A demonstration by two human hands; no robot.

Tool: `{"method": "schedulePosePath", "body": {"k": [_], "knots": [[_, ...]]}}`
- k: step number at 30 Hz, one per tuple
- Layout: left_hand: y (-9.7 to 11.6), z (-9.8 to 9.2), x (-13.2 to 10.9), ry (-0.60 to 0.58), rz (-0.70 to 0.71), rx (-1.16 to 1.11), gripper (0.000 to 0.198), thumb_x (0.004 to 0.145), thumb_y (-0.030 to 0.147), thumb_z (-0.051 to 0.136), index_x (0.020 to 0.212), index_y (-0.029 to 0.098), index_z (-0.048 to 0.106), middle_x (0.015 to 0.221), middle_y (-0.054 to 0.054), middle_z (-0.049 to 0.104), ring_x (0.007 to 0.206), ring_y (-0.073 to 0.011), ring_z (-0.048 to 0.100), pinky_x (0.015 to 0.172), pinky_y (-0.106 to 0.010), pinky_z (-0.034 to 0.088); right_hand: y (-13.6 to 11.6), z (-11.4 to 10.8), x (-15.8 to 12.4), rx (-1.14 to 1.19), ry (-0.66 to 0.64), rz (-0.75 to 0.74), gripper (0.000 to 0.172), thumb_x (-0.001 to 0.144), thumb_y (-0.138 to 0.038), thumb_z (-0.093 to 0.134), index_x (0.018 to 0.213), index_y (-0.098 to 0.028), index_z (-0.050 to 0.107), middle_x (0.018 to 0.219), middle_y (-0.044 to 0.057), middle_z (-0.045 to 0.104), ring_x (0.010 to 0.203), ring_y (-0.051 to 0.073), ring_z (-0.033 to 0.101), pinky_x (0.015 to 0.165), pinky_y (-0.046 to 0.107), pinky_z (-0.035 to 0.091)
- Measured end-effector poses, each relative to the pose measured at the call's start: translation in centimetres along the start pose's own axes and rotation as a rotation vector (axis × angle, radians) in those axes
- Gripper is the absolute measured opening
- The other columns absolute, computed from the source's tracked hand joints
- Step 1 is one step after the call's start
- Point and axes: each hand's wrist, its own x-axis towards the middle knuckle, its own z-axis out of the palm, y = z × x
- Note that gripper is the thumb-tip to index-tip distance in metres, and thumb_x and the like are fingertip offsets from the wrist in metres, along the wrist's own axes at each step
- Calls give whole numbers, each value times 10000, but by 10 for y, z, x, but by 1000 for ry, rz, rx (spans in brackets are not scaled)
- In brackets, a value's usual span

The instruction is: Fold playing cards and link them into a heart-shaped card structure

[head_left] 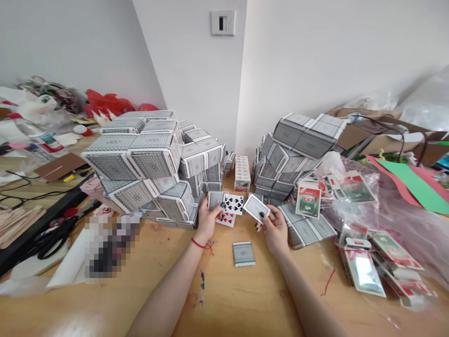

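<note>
Several playing cards (233, 205) are pinched in my left hand (207, 220); a spade card and a heart card face up, and another shows its grey patterned back. My right hand (275, 229) grips a playing card (256, 208) by its right end, patterned back up. The two hands are a little apart. Below them on the table lies a flat square piece (243, 254) with the same grey card pattern. Blocks built from cards are stacked on the left (133, 154) and on the right (298, 145).
Between the stacks stands a row of card boxes (242, 171). Red and green card boxes (363, 269) and clear plastic lie at right, with brown paper bags (379, 135) behind. Black scissors (52, 241), wooden sticks (21, 224) and a bottle (44, 138) are at left.
</note>
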Motion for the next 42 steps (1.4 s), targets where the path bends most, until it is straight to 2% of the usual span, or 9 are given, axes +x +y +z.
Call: {"method": "schedulePosePath", "body": {"k": [9,17,23,29,36,39,42], "knots": [[-3,-2,1,13,60,70,339,644,252,611,952,142,521,729,-15,602,502,-83,523,458,-198,437,-2,0,0,-51,9,-50,381,684,-355,635,970,-235,414,713,-21,571,477,112,563,422,247,477],[-4,-1,1,-16,53,115,342,636,223,619,954,146,522,717,6,579,457,-53,463,415,-168,398,-5,7,-5,-107,-88,-43,360,691,-363,622,934,-235,389,706,-20,559,448,117,558,393,246,464],[-4,-3,2,17,37,109,307,632,261,617,900,148,520,663,11,576,465,-78,491,416,-187,401,-5,2,-4,-136,15,-99,339,713,-372,595,938,-247,376,691,-24,554,453,123,559,411,252,461],[-5,-4,3,20,25,88,326,620,259,633,907,153,522,701,10,585,481,-74,496,424,-182,399,-5,2,-3,-147,20,-112,324,725,-370,586,938,-245,377,707,-20,566,463,123,567,412,249,461],[-4,-2,2,4,16,105,294,628,263,628,882,161,521,620,47,537,425,-58,440,412,-188,392,-5,3,-4,-118,-32,-94,325,716,-358,600,938,-245,391,705,-26,567,437,115,556,392,241,447],[-5,-2,3,11,33,80,365,627,261,635,953,178,494,692,37,557,432,-54,453,417,-193,406,-5,4,-5,-122,-79,-57,345,719,-365,591,990,-245,413,661,-28,560,436,123,548,395,252,447],[-6,-1,4,29,34,54,524,632,276,642,1093,220,400,763,25,572,424,-58,475,416,-214,437,-4,4,-5,-153,-145,-13,393,729,-378,571,1069,-231,439,595,-24,553,439,141,541,405,272,450]]}}
